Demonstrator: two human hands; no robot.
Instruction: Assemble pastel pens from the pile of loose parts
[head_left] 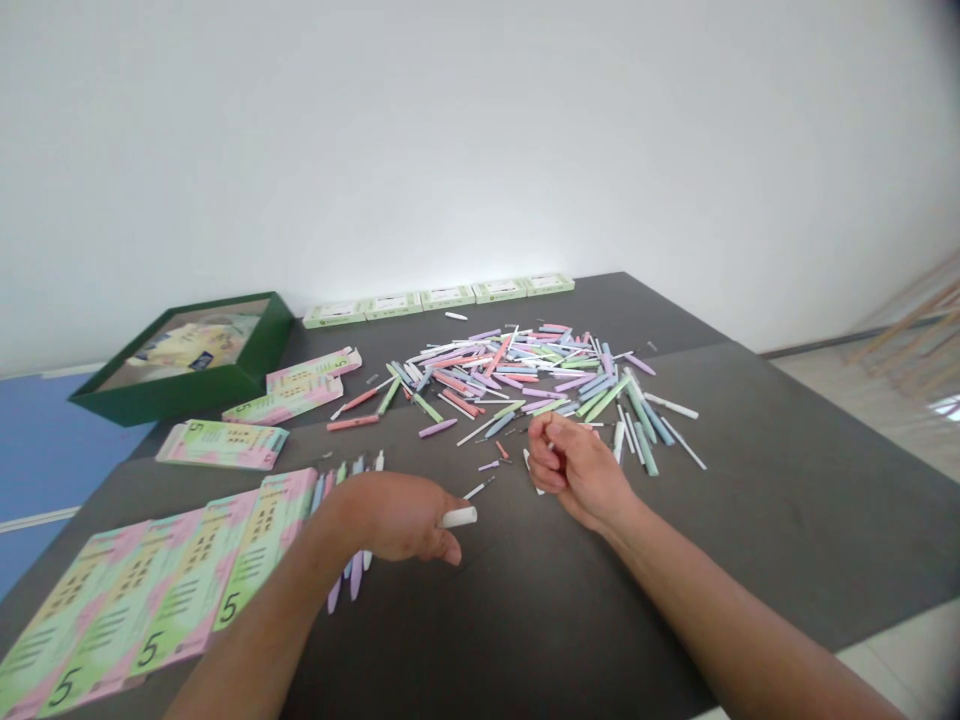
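Note:
My left hand (394,517) rests on the dark table (787,500) with its fingers closed round a white pen piece (459,517) that sticks out to the right. Under its wrist lies a row of pastel pens (352,475). My right hand (574,468) sits just right of it, curled shut on small white pen parts (534,474) that I cannot make out well. A big heap of loose pastel pens and parts (525,375) spreads behind both hands.
Flat green-and-pink packaging cards marked 5 (150,590) lie at the left, with more of these cards (225,442) behind. A green box (187,355) stands at the back left. A line of small white-green boxes (442,296) runs along the far edge.

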